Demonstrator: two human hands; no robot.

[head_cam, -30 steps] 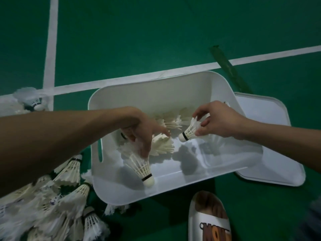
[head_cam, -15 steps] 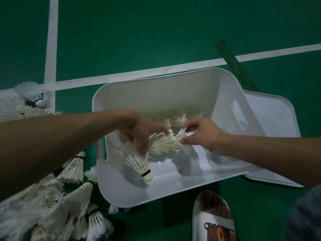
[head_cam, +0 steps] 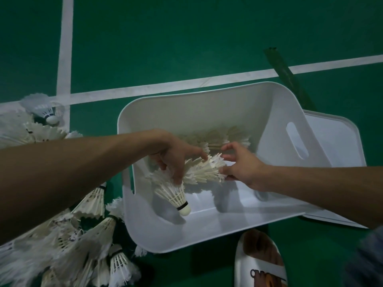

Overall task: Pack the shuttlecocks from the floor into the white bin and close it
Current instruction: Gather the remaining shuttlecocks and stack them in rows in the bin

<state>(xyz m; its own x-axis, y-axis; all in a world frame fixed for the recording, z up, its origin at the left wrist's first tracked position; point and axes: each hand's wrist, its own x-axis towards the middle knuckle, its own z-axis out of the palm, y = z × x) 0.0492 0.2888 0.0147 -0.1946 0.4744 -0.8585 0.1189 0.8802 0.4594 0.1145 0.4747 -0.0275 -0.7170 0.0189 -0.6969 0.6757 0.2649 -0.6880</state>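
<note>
Reaching into the white bin (head_cam: 207, 112), both hands meet near its middle. The left hand (head_cam: 176, 160) grips the feathers of a shuttlecock (head_cam: 176, 195) whose cork points toward the bin's near wall. The right hand (head_cam: 238, 166) pinches the feather end of a nested row of shuttlecocks (head_cam: 205, 171) just beside it. A heap (head_cam: 91, 204) of shuttlecocks lies on the floor (head_cam: 186, 38) left of the bin. The lid (head_cam: 335, 146) lies flat at the bin's right.

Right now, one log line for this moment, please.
left hand: holds shuttlecock stack; right hand: grips its skirt end; white bin: open; lid: beside it
</note>
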